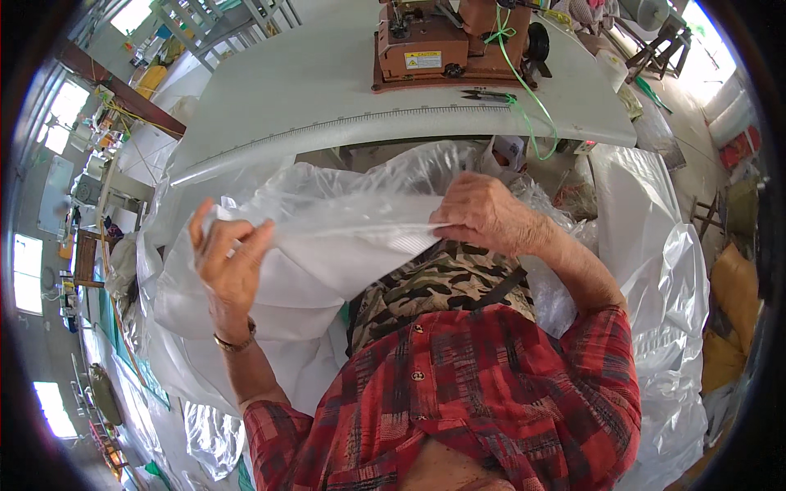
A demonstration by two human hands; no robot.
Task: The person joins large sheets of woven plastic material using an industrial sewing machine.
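My right hand (487,214) is closed, pinching the edge of a white woven plastic sheet (327,266) between thumb and fingers. From there the edge runs left, blurred, toward my left hand (232,255). That hand is raised beside the sheet with its fingers apart and partly curled, and a bracelet or watch circles its wrist. Clear plastic film (385,176) lies bunched along the far side of the white sheet. Folds of the sheet hang over my lap and down to the left, covering part of my camouflage trousers (446,278).
Beyond my hands is a pale table (303,78) with a ruler strip along its front edge. A brown sewing machine (434,53) stands on it, with black thread snips (489,96) and a green cord (528,82) nearby. More plastic sheeting (647,245) hangs at my right.
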